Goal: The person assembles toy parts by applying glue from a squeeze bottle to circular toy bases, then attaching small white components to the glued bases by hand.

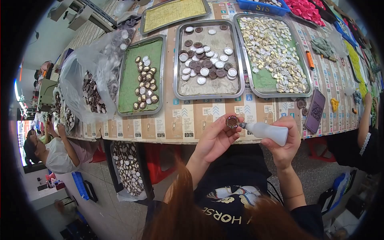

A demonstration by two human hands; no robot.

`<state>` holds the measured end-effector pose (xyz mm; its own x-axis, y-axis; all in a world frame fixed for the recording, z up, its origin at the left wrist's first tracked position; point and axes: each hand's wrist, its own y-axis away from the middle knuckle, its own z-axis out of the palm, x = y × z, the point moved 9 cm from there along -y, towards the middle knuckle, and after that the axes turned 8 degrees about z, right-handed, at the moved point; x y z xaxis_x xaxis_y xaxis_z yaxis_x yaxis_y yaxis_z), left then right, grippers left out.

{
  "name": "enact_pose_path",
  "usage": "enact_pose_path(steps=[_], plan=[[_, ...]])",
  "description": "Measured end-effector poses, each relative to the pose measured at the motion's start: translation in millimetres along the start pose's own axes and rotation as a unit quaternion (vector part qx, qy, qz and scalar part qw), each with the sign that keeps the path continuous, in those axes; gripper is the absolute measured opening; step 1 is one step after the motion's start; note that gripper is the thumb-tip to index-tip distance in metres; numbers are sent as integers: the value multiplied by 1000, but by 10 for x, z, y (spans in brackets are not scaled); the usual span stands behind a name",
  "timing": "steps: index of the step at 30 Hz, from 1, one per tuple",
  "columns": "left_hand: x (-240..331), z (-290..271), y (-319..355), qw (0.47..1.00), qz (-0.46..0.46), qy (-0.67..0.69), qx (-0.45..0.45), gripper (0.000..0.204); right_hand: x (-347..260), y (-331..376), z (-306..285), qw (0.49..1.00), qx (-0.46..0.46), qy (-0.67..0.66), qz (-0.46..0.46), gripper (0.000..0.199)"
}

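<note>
Between the fingers of my left hand (214, 140) is a small round dark brown piece with a scalloped rim (232, 122). My right hand (286, 140) is wrapped round a white squeeze bottle (269, 133), tilted so its narrow nozzle points left and meets or nearly meets the brown piece. Both hands are just over the table's near edge. Ahead of them lies a metal tray (208, 96) with loose brown and white round pieces. To its left a green-lined tray (130, 80) holds brown pieces with shiny centres.
A green-lined tray (262, 82) of small gold and silver pieces lies right of centre. A phone (315, 111) rests near the right edge. A clear plastic bag (76, 80) of brown pieces lies at left. Co-workers (60, 154) sit on both sides. Below stands a filled bin (128, 170).
</note>
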<state>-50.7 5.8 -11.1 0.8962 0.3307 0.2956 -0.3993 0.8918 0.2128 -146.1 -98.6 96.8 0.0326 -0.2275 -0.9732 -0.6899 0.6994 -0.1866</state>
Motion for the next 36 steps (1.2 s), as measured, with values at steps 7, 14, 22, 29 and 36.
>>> enact_pose_path(steps=[7, 14, 22, 29, 36], plan=[[-16, 18, 19, 1000, -3, -19, 1, 31, 47, -2, -6, 1000, 11, -8, 17, 37], [-55, 15, 14, 1000, -16, 11, -8, 32, 85, 0, -5, 999, 7, -22, 30, 36], [-48, -1, 30, 1000, -11, -8, 1, 32, 58, 9, -20, 1000, 16, -18, 21, 35], [25, -17, 64, 998, 12, -35, 54, 27, 86, -10, -54, 998, 17, -50, 45, 35], [204, -137, 80, 982, 70, -145, 94, 22, 454, -169, -40, 986, 17, -27, 163, 29]])
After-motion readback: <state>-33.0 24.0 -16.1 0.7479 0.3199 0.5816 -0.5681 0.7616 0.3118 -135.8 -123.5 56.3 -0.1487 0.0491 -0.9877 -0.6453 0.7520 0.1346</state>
